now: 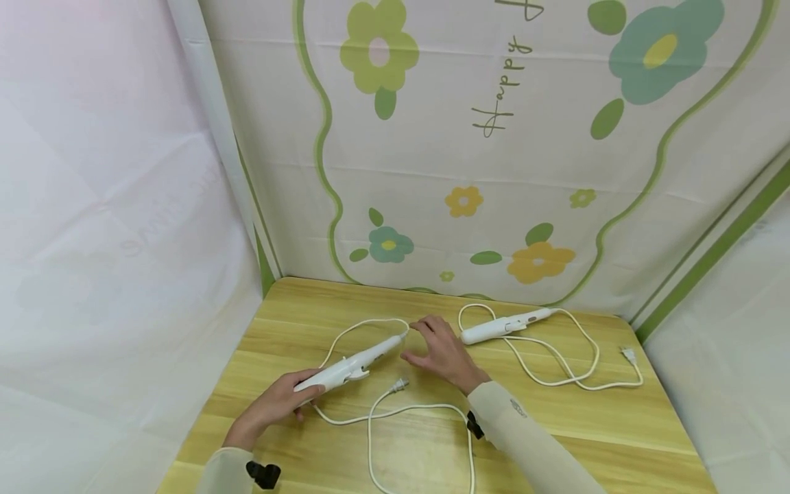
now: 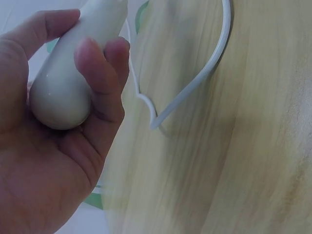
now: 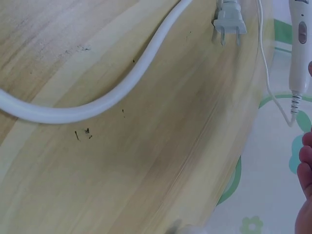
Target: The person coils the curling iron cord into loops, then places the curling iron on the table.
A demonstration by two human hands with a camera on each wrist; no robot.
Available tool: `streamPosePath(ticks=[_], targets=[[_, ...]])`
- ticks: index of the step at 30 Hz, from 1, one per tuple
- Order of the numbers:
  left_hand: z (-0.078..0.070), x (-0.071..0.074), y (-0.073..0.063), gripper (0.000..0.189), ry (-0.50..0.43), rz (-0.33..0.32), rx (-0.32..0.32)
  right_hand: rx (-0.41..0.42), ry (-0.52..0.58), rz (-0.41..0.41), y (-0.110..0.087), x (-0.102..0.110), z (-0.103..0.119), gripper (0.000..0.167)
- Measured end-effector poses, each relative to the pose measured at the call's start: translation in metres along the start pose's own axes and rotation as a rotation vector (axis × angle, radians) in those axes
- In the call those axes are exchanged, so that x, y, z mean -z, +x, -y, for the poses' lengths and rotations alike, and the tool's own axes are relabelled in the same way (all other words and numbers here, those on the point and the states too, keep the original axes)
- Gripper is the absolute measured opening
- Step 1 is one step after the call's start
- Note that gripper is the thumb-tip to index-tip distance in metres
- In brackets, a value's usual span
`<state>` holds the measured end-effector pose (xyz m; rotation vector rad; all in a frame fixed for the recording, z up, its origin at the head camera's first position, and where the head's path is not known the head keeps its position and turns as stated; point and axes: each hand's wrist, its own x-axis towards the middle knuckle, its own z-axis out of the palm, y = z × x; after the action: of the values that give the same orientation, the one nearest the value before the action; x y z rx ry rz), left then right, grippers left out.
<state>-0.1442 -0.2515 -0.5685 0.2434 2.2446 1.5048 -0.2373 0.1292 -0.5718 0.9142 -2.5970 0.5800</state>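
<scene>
A white curling iron [image 1: 348, 369] with a small lever at its middle is held at a slant above the table. My left hand [image 1: 278, 401] grips it by the thick rounded end, thumb on one side and fingers curled round the other. At its cord end is my right hand [image 1: 447, 353], fingers spread and holding nothing; whether a fingertip touches the cord I cannot tell. The right wrist view catches only the edge of that hand [image 3: 304, 163], beside the handle with its oval switch [image 3: 302, 32]. The iron's two-pin plug [image 1: 399, 385] lies on the wood.
A second white curling iron [image 1: 506, 326] lies at the back right, its cord looped round it and its plug [image 1: 628, 355] near the right edge. Loose white cord [image 1: 426, 406] curves across the front of the wooden table [image 1: 592, 418]. Printed fabric walls [image 1: 432, 158] stand behind and at the sides.
</scene>
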Motion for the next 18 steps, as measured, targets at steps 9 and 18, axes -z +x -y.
streamPosePath(ticks=[9, 18], targets=[[-0.007, 0.010, -0.005, 0.061, 0.052, 0.017, -0.020, 0.126, 0.045, -0.019, -0.003, 0.000, 0.005, 0.050], [-0.012, 0.022, -0.010, 0.059, 0.054, 0.080, -0.055, 0.269, -0.009, -0.081, -0.002, 0.002, 0.006, 0.034]])
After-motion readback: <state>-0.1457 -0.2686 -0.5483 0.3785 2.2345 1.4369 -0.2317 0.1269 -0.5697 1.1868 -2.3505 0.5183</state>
